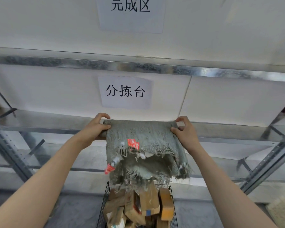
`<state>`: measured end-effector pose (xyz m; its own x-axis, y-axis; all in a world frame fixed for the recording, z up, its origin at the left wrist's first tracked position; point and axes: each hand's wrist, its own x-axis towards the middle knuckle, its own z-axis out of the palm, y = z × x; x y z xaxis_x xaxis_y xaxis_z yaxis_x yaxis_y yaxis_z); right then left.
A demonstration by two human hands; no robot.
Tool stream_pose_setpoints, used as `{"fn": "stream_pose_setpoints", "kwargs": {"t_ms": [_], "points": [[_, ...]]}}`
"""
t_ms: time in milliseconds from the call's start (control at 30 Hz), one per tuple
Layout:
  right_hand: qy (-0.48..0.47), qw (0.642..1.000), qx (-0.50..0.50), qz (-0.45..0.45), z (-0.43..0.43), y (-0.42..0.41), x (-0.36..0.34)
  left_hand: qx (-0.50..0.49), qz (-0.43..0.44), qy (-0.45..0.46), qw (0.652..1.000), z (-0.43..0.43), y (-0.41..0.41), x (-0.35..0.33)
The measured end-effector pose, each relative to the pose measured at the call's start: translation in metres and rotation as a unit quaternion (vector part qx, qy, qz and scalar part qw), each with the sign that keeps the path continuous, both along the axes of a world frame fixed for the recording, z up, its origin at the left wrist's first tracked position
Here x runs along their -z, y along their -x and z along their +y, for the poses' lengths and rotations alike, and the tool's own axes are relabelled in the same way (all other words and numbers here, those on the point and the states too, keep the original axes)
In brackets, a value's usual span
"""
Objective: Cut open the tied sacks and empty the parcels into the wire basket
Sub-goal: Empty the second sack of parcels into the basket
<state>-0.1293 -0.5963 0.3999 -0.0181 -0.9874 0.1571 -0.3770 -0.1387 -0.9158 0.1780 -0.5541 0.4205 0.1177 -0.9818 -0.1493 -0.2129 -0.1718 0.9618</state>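
So, fingers first: the left hand (95,129) has its thumb and curled fingers (104,115) pinching 1 upper corner of the grey woven sack (143,135). The right hand (185,134) does the same at the other upper corner, thumb pressed onto the cloth and the fingers (182,118) bent over the top edge. Both arms are stretched out forward, so the sack hangs between the 2 hands.

The sack is upside down. Its closed end is up at the hands, and its frayed, ragged mouth gapes open at the bottom. A couple of red labels (133,144) sit on the front of it, and another bit of red hangs at the left edge of the mouth.

Right under the mouth is the wire basket (105,197). In this view the sack's fringe overlaps the basket's far rim. The basket is packed with cardboard parcels (149,200), all jumbled, some lying and some on end. An orange-ish one stands along the right edge. 1 tall parcel reaches up to the fringe, and I can't tell if they actually touch.

Behind it all is a metal rack (138,65) against a white wall. A paper sign (125,92) reading 分拣台 hangs just above the hands. A second sign (130,14), 完成区, is higher up.
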Motion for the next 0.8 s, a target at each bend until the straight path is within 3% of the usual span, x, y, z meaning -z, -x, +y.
{"fn": "stream_pose_setpoints", "kwargs": {"t_ms": [100, 233, 333, 467, 600, 800], "points": [[0.046, 0.998, -0.022, 0.023, -0.002, -0.006, 0.0, 0.017, 0.024, 0.006, 1.0, 0.001, -0.002, -0.001], [0.02, 0.997, -0.058, 0.041, -0.003, -0.013, 0.0, -0.03, 0.027, 0.035, 0.999, -0.002, -0.005, -0.003], [-0.006, 0.994, -0.095, 0.051, -0.002, -0.016, -0.001, -0.034, -0.02, 0.034, 0.999, -0.001, -0.005, -0.007], [-0.031, 0.985, -0.128, 0.112, -0.002, -0.019, -0.003, 0.054, -0.138, -0.003, 0.989, -0.003, -0.007, -0.004], [-0.031, 0.976, -0.142, 0.161, -0.007, -0.022, 0.003, 0.025, -0.234, 0.048, 0.971, -0.008, -0.006, 0.003], [-0.031, 0.976, -0.141, 0.162, -0.008, -0.022, 0.003, 0.033, -0.225, 0.105, 0.968, -0.002, -0.004, 0.004]]}}
